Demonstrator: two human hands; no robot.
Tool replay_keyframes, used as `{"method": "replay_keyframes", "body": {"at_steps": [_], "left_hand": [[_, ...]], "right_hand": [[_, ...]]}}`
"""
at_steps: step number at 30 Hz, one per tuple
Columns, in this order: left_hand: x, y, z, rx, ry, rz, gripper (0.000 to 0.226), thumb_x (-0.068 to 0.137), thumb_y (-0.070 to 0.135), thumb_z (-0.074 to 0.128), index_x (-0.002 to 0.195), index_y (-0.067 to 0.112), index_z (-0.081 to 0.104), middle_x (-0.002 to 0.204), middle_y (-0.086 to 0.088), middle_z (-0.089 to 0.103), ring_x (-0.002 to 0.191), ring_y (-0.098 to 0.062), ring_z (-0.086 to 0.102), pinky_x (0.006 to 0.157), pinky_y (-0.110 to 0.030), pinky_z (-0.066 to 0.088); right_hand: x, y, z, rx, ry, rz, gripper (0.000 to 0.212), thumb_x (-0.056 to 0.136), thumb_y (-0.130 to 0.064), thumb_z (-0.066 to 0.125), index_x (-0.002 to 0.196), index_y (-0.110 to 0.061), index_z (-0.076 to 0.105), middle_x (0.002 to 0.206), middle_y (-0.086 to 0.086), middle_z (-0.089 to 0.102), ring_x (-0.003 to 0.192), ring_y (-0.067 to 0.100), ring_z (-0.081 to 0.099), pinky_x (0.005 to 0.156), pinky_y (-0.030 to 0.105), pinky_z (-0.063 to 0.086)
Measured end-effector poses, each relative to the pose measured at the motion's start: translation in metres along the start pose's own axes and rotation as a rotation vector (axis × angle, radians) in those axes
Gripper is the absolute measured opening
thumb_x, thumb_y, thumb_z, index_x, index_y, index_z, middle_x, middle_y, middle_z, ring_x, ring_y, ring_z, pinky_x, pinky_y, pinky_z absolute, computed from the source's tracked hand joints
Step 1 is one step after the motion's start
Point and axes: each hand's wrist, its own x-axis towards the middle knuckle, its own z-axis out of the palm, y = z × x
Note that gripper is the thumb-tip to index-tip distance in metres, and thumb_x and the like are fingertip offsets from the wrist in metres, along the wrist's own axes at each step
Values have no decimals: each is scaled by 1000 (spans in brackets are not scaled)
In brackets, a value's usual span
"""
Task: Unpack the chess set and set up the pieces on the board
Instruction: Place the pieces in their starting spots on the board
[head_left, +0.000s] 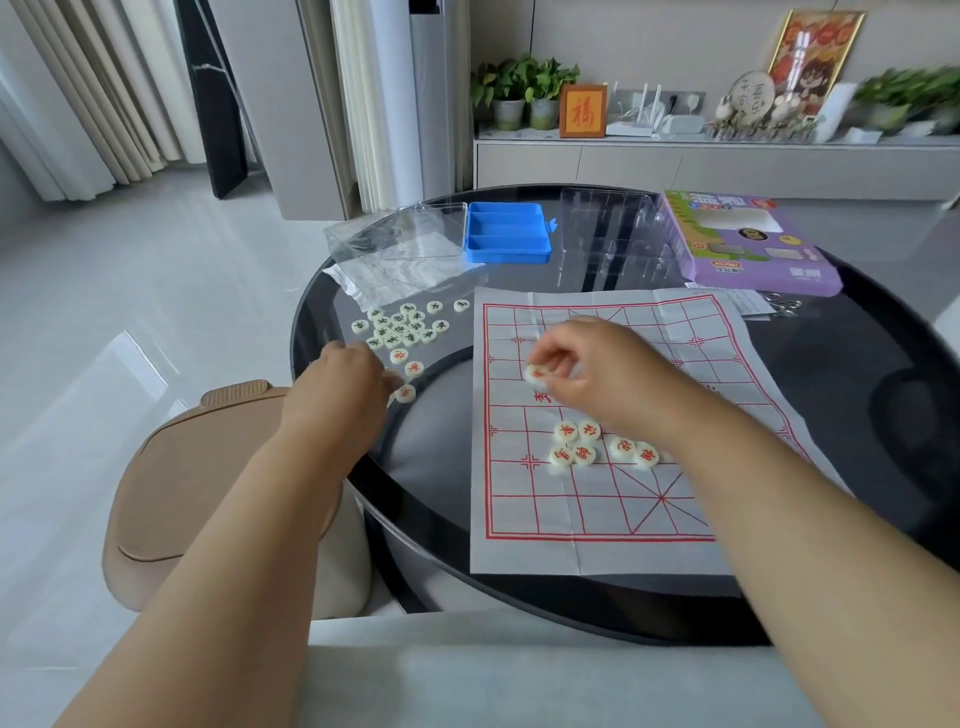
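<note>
Right hand pinches a red piece over the board; left hand reaches the heap (grip hidden). Six reds bunched, none placed; most remains.

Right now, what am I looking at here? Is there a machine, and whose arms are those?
No machine: a person wears a camera on the head, looking down at their own bare arms. On the round dark table lies a paper board with red lines. The right hand pinches one red-marked piece above the board; six red pieces already sit on it. The left hand reaches toward the loose pieces beside the board. Behind are a blue tray, clear packaging and the purple box.
</note>
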Motion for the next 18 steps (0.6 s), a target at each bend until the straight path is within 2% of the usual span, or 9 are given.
{"method": "replay_keyframes", "body": {"at_steps": [3,5,7,9,13,18], "left_hand": [[-18,33,-13,-99,29,135,36,91,41,54,107,10,60,109,-10,53,89,-30,58,78,-39,49],[-39,62,-17,-146,-29,279,35,92,42,52,112,14,58,111,-6,51,89,-22,57,81,-36,50],[-61,88,-13,-103,-103,462,35,95,40,49,120,16,54,119,-3,48,97,-17,54,85,-30,49],[-78,105,-2,-29,-130,613,37,96,39,47,125,16,50,123,-3,46,102,-19,53,86,-31,47],[-90,119,26,62,-169,696,35,96,34,48,124,12,46,120,-7,46,102,-25,53,81,-34,46],[-87,125,40,99,-145,712,29,94,17,49,122,9,46,119,-9,45,101,-28,52,76,-35,45]], "right_hand": [[-30,35,-26,-33,29,120,9,87,-23,65,94,-27,62,91,-12,58,81,0,55,62,8,38],[-50,49,-34,-56,1,188,9,87,-25,65,92,-31,61,93,-11,59,82,1,56,61,10,38],[-69,55,-32,-91,-58,226,12,87,-23,65,94,-31,61,94,-12,58,82,1,56,61,11,39],[-84,55,-23,-116,-106,219,16,88,-22,64,97,-34,60,94,-14,55,82,-1,55,64,10,40],[-91,52,-4,-188,-173,172,21,89,-20,61,108,-29,61,90,-21,46,80,-2,49,66,9,36],[-85,46,1,-268,-161,175,29,90,-19,59,118,-24,59,115,-9,50,99,9,50,81,18,39]]}}
